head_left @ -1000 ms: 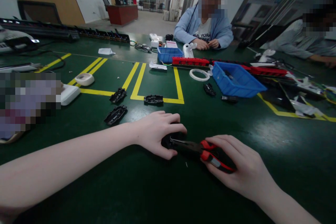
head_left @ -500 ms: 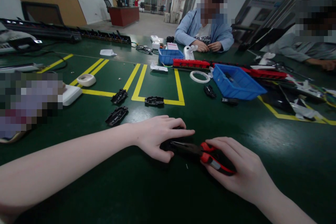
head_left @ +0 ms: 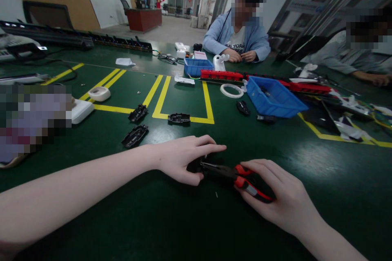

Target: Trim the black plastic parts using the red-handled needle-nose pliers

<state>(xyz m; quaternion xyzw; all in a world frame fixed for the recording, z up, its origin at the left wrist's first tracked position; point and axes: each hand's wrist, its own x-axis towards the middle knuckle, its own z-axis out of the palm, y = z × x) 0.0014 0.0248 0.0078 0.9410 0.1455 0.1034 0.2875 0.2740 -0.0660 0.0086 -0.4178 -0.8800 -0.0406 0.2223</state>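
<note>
My right hand (head_left: 275, 187) is closed around the red-and-black handles of long-nose pliers (head_left: 226, 172). The pliers' tips point left and meet a small black plastic part (head_left: 195, 166). My left hand (head_left: 183, 157) holds that part down on the green table, thumb on the near side and fingers over the far side, hiding most of it. A thin pale sliver (head_left: 216, 194) lies just below the pliers. Beyond my left hand are black plastic shells: one (head_left: 135, 136) to the left, another (head_left: 138, 113) behind it, and a third (head_left: 179, 118) by the yellow tape.
A blue bin (head_left: 274, 98) stands at the right, with two black pieces near it. A smaller blue bin (head_left: 198, 67), a tape roll (head_left: 232, 90) and a red strip (head_left: 222, 75) lie farther back. Across the table sits a person in a blue shirt (head_left: 257, 36); another is at far right.
The fingers of my left hand have shifted slightly around the black part. The pliers stay at it, almost in the same place. The whole view has moved a little.
</note>
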